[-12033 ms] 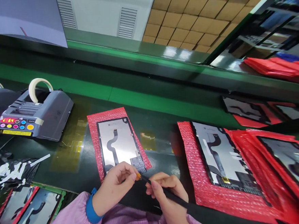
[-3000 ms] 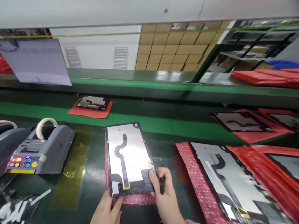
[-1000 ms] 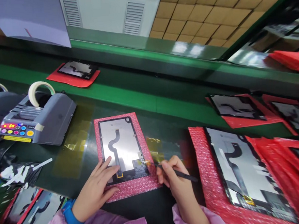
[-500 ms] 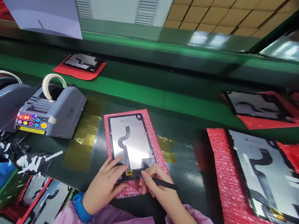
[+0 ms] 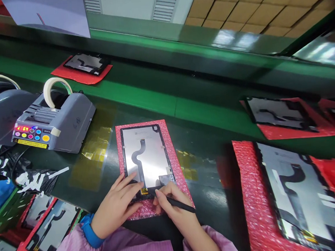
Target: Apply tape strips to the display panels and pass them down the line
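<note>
A tablet screen panel (image 5: pixel 153 153) lies with its silvery back up on a sheet of pink bubble wrap (image 5: pixel 173 152). A dark, S-curved flex cable (image 5: pixel 140 167) runs down it to a small gold connector end (image 5: pixel 144 191). My left hand (image 5: pixel 121 199) rests on the panel's lower left, fingers spread, fingertips beside the cable's lower end. In my right hand (image 5: pixel 171 203) is a slim black pen-like tool (image 5: pixel 181 205), pinched between thumb and fingers. The tool's tip points at the panel's bottom edge near the connector; whether it touches is hidden.
Grey tape dispensers (image 5: pixel 55 122) stand at the left, one with a lit display. More panels on pink or red sheets lie at the right (image 5: pixel 298 185), the far right (image 5: pixel 281 113), the back (image 5: pixel 85 64) and lower left (image 5: pixel 52 229). Yellow tape strips (image 5: pixel 96 149) cover part of the bench.
The whole view has shifted slightly. Both hands stay almost in place on the panel, and the black tool keeps nearly the same angle near the connector.
</note>
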The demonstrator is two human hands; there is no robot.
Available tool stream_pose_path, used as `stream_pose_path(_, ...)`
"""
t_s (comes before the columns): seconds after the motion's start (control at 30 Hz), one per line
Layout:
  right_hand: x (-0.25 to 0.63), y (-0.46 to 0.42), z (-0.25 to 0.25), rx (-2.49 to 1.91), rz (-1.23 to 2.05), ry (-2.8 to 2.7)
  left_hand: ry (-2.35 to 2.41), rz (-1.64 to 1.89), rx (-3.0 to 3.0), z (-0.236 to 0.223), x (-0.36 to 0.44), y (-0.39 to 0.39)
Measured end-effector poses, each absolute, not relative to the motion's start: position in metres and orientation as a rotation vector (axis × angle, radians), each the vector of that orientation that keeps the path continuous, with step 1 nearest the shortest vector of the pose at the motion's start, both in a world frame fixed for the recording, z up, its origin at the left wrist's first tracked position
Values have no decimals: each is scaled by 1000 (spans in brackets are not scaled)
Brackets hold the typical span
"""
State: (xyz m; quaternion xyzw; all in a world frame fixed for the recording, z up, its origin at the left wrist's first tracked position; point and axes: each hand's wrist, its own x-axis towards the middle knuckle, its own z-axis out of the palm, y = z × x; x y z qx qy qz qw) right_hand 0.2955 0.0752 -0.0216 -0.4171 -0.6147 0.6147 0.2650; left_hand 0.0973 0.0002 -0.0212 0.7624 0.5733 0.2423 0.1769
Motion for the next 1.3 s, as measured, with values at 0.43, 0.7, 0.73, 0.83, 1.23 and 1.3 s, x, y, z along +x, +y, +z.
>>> stream_pose_path(0.43, 310, 72, -27, -1292, 1364, -1479, 1658, 587, 2318, -20, 103, 3)
stream_pose_path(0.7, 326, 66, -34, -1259, 1341, -1489, 1471, 1575, 1035, 6, 42, 6)
stream_pose_path(0.73, 327, 65, -35, -1281, 1331, -1497, 1484, 1773, 791, 12, 24, 7)
stream_pose_path(0.83, 329, 64, -35, -1346, 1332, -1464, 1586, 2094, 325, 26, -24, 11)
stream_pose_path(1.23, 329, 63, -35, -1305, 1396, -1431, 1669, 2037, 145, 31, -37, 15)
stream_pose_path(1.3, 330, 62, -35, -1293, 1394, -1463, 1695, 2065, 113, 33, -39, 19)
